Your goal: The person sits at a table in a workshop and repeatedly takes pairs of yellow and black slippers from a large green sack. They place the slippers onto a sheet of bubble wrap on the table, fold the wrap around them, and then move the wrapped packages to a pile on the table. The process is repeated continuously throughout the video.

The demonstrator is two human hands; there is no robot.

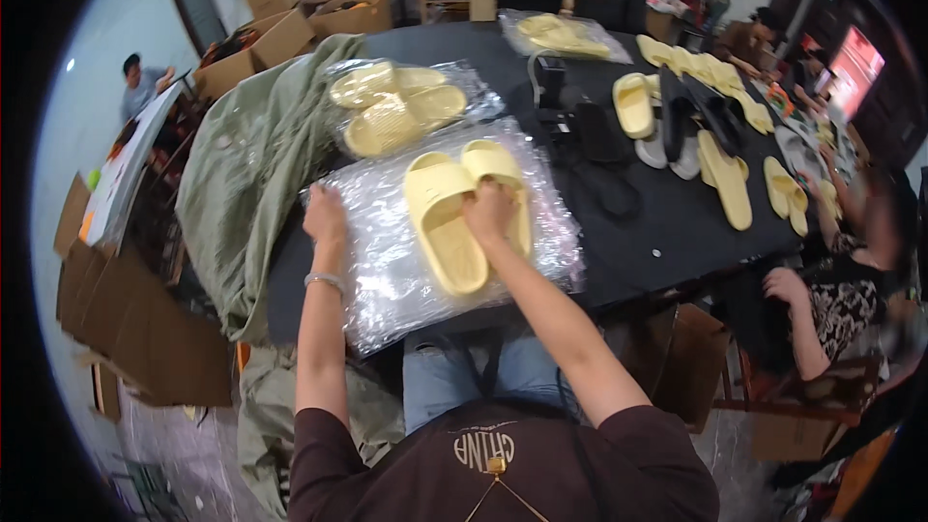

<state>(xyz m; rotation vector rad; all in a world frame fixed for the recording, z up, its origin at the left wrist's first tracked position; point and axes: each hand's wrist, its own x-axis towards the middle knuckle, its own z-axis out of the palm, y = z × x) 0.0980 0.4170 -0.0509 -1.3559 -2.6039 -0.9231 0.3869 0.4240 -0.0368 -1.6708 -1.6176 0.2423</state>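
Note:
A pair of pale yellow slide slippers point(449, 242) lies side by side, toes pointing away from me, on a stack of clear plastic bags point(377, 275). My right hand point(490, 212) is closed on the slippers where their inner sides meet, covering part of the right one. At the left edge of the stack, my left hand point(326, 214) has its fingers curled on the plastic bag; the fingertips are partly hidden. Just beyond, another yellow pair, the bagged slippers point(406, 108), rests in clear plastic.
A green cloth point(256, 184) drapes over the table's left side. Black straps and a dark box point(552, 82) sit right of the bags. More yellow slippers point(727, 179) lie farther right. Cardboard boxes point(256, 48) stand at the back left. A seated co-worker point(841, 300) is at the right.

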